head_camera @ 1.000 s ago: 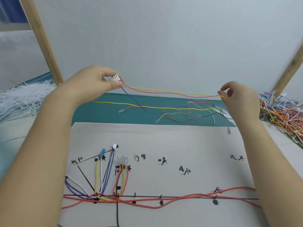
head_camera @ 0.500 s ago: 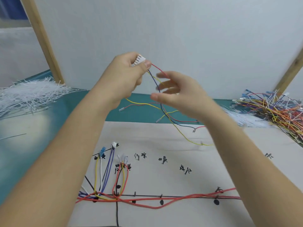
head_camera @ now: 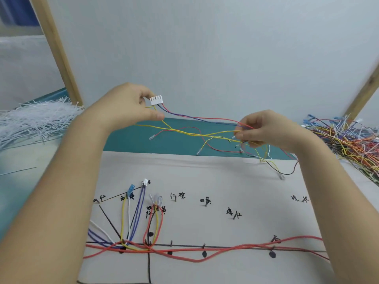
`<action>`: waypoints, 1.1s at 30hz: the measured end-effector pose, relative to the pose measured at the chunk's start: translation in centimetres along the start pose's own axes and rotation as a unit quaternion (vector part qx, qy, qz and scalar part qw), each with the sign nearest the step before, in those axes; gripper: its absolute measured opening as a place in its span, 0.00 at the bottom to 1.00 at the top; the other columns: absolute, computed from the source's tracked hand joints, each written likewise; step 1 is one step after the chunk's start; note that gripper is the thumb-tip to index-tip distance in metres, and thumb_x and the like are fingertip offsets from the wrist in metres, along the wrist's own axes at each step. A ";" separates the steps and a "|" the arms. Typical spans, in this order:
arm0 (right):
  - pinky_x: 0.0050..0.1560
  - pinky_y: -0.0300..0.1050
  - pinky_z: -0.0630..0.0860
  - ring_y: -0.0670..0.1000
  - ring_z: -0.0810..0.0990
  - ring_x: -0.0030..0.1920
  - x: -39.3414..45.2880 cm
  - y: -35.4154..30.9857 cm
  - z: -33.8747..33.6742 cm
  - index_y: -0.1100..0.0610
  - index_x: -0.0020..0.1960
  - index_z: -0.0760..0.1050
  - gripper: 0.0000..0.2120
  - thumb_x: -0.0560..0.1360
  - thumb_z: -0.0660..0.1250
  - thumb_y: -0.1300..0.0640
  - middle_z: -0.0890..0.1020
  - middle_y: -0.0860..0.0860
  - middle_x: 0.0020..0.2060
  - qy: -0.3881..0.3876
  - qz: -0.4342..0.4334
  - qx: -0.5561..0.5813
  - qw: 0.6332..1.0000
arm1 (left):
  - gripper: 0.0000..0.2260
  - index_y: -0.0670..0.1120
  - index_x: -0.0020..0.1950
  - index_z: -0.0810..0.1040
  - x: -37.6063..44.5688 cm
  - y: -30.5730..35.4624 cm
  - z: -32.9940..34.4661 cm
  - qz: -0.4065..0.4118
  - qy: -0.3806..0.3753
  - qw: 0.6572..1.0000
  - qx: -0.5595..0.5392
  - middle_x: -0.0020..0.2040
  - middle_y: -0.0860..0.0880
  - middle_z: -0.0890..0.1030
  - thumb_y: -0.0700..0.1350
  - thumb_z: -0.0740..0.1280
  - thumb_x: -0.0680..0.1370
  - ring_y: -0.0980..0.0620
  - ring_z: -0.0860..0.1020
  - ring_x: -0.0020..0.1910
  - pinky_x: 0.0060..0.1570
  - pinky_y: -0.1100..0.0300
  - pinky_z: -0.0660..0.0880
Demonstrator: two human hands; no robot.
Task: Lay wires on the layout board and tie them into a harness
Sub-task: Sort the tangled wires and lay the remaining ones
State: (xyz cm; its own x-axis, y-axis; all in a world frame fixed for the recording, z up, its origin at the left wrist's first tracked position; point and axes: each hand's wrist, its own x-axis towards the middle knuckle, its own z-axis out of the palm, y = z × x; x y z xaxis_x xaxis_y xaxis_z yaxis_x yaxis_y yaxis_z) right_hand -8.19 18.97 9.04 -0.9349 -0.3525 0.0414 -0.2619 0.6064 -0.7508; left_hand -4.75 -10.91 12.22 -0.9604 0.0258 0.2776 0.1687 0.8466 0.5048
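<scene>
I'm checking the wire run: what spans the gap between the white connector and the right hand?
In the head view, red, blue and yellow wires run from the white connector, held by the left hand, to the right hand, hanging above the teal mat.

Left hand [head_camera: 127, 107]: bare; no glove, ring or band visible.
Right hand [head_camera: 264, 130]: bare; no glove, ring or band visible.
Left forearm [head_camera: 61, 191]: uncovered along its whole visible length, from wrist to frame edge.
Right forearm [head_camera: 336, 193]: uncovered along its whole visible length, from wrist to frame edge.
Fingernails: short, unpainted where they show.
</scene>
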 end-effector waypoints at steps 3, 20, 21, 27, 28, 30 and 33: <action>0.36 0.35 0.74 0.47 0.76 0.32 -0.2 0.1 -0.1 0.55 0.40 0.80 0.04 0.72 0.71 0.62 0.82 0.49 0.31 -0.020 -0.023 0.033 0.999 | 0.08 0.46 0.47 0.79 0.3 -0.1 0.7 0.010 0.009 0.999 0.031 0.29 0.51 0.67 0.50 0.71 0.73 0.53 0.65 0.27 0.28 0.58 0.57; 0.27 0.31 0.62 0.41 0.62 0.26 0.0 -1.0 1.4 0.51 0.37 0.63 0.17 0.68 0.70 0.66 0.65 0.45 0.29 -0.017 -0.055 -0.145 0.988 | 0.08 0.53 0.38 0.71 1.0 0.6 1.2 0.006 0.156 0.966 -0.205 0.30 0.51 0.67 0.48 0.65 0.77 0.52 0.62 0.27 0.28 0.59 0.59; 0.27 0.31 0.62 0.41 0.62 0.26 -0.1 -1.0 1.4 0.50 0.37 0.64 0.16 0.69 0.66 0.68 0.65 0.45 0.29 -0.016 -0.062 -0.149 0.987 | 0.08 0.53 0.38 0.71 1.1 0.3 0.9 0.001 0.162 0.967 -0.195 0.30 0.51 0.67 0.48 0.66 0.77 0.52 0.63 0.27 0.28 0.59 0.59; 0.46 0.44 0.67 0.46 0.73 0.40 -1.0 -0.6 -1.1 0.51 0.36 0.72 0.14 0.74 0.62 0.68 0.75 0.49 0.35 -0.020 -0.047 -0.002 0.999 | 0.08 0.52 0.38 0.75 0.6 -1.6 -0.7 -0.023 0.132 0.984 -0.121 0.29 0.49 0.69 0.53 0.68 0.74 0.51 0.63 0.26 0.29 0.59 0.59; 0.46 0.45 0.67 0.48 0.74 0.41 -1.0 -0.4 -1.4 0.51 0.36 0.73 0.13 0.74 0.62 0.67 0.76 0.51 0.36 0.014 -0.042 -0.012 0.999 | 0.08 0.52 0.37 0.75 0.5 -1.8 -0.8 -0.022 0.117 0.987 -0.106 0.28 0.50 0.68 0.53 0.68 0.74 0.51 0.64 0.26 0.29 0.59 0.59; 0.41 0.43 0.67 0.50 0.73 0.38 -0.5 0.2 -1.7 0.52 0.37 0.72 0.09 0.72 0.62 0.64 0.75 0.50 0.33 0.154 -0.040 -0.089 0.983 | 0.08 0.53 0.38 0.76 0.3 -1.9 -1.0 -0.018 0.094 0.990 -0.100 0.29 0.49 0.68 0.54 0.68 0.74 0.52 0.64 0.27 0.30 0.59 0.59; 0.37 0.45 0.66 0.55 0.71 0.39 0.0 1.1 -1.5 0.52 0.41 0.71 0.07 0.71 0.60 0.64 0.75 0.50 0.35 0.341 -0.031 -0.212 0.915 | 0.07 0.53 0.38 0.76 0.4 -1.9 -1.2 -0.010 0.103 0.983 -0.153 0.28 0.49 0.67 0.52 0.68 0.75 0.59 0.64 0.21 0.28 0.60 0.58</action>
State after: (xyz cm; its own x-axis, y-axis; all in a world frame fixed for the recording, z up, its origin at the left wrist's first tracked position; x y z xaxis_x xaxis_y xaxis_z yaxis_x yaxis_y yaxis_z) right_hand -8.88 20.72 9.22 -0.8091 0.0447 0.5859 -0.2527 0.8737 -0.4157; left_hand -5.20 -13.15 12.41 -0.9039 -0.1248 0.4091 0.2391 0.6458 0.7252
